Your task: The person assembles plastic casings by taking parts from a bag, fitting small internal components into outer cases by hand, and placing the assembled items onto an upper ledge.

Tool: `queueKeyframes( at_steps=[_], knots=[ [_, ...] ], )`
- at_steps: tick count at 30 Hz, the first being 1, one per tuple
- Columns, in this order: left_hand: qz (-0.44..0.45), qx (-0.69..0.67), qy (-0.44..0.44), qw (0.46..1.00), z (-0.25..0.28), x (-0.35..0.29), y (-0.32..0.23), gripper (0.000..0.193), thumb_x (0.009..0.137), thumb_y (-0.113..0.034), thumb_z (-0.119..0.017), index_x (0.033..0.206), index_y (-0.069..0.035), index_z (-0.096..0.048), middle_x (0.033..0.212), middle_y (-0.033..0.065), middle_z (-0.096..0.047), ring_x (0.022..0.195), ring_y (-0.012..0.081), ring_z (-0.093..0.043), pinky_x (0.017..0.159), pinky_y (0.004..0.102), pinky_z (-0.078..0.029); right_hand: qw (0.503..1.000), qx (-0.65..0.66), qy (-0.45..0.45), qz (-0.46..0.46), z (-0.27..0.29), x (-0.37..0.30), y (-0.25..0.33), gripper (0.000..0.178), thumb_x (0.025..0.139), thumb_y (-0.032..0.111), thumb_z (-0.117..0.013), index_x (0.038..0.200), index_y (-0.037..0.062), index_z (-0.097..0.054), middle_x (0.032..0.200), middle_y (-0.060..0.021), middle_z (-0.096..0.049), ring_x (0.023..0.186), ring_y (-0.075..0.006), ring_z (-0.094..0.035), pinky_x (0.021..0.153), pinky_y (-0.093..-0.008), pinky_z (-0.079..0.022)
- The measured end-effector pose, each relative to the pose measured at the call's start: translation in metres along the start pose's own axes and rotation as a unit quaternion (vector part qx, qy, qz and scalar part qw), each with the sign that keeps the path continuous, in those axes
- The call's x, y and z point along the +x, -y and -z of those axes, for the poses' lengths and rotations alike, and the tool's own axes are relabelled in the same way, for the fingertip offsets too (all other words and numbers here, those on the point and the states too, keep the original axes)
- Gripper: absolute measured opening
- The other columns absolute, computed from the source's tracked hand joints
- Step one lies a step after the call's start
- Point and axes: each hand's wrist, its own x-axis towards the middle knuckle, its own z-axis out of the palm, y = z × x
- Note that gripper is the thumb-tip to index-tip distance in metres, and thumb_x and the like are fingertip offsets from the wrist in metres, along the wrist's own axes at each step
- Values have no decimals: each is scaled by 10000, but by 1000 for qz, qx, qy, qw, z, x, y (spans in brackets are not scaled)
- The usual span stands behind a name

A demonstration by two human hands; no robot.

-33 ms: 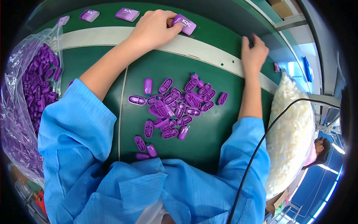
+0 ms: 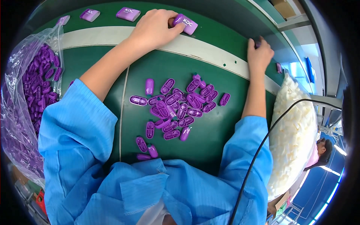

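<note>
My left hand [image 2: 159, 25] reaches to the far strip of the green bench and grips a glossy purple plastic case [image 2: 186, 24] with white lettering between thumb and fingers. At the far right my right hand [image 2: 260, 54] is curled around a small dark purple piece [image 2: 257, 44], mostly hidden by the fingers. Between my forearms, small oval purple plastic shells [image 2: 172, 98] lie in a loose pile, many with the hollow side up. More purple cases [image 2: 128, 14] stand spaced out along the strip left of my left hand.
A clear bag [image 2: 41, 82] of purple shells bulges at the left. On the right stands a bag of cream-white pieces [image 2: 292, 135], with a black cable [image 2: 258, 152] hanging across. Another purple case [image 2: 278, 68] sits past my right hand. A pale rail [image 2: 210, 54] crosses the bench.
My right hand has shifted slightly to the right and toward me, and the purple piece shows more between its fingers. My left hand stays on its case.
</note>
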Motion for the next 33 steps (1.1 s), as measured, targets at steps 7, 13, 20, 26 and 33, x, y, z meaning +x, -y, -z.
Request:
queueKeyframes(
  at_steps=[7,13,20,26,33],
  knots=[
    [-169,80,-129,974,20,-33,-12,238,766,-214,-637,905,-21,-654,903,148,-575,846,299,-576,744,380,-484,999,-24,32,-2,-3,-2,-8,435,733,239,-624,1099,7,-580,987,-199,-603,886,-331,-567,849,-392,-418],
    [-54,95,264,958,58,-88,-52,280,729,-121,-671,999,-62,-630,956,103,-559,917,270,-548,769,351,-469,874,453,139,-106,62,-41,92,350,724,203,-742,1000,23,-625,876,-49,-595,713,-115,-543,655,-238,-470],
    [-289,-9,175,941,49,-95,-33,306,716,-20,-613,1019,-66,-625,1008,75,-593,978,250,-541,780,346,-482,707,616,282,-202,87,-60,124,250,823,186,-664,950,-21,-602,786,-36,-609,678,-67,-552,605,-188,-451],
    [-283,96,152,942,50,-98,-34,290,696,5,-611,983,-38,-628,916,73,-591,786,256,-581,694,351,-492,623,670,305,-264,82,-57,120,203,845,147,-626,977,-1,-585,827,-60,-617,692,-89,-577,588,-183,-453],
    [-2,-231,165,959,18,-42,-23,322,789,-50,-614,1097,30,-563,895,60,-607,722,117,-602,630,271,-482,546,722,344,-248,84,-57,125,234,839,109,-619,1022,-22,-554,887,-84,-624,750,-118,-609,660,-209,-505]
  ],
)
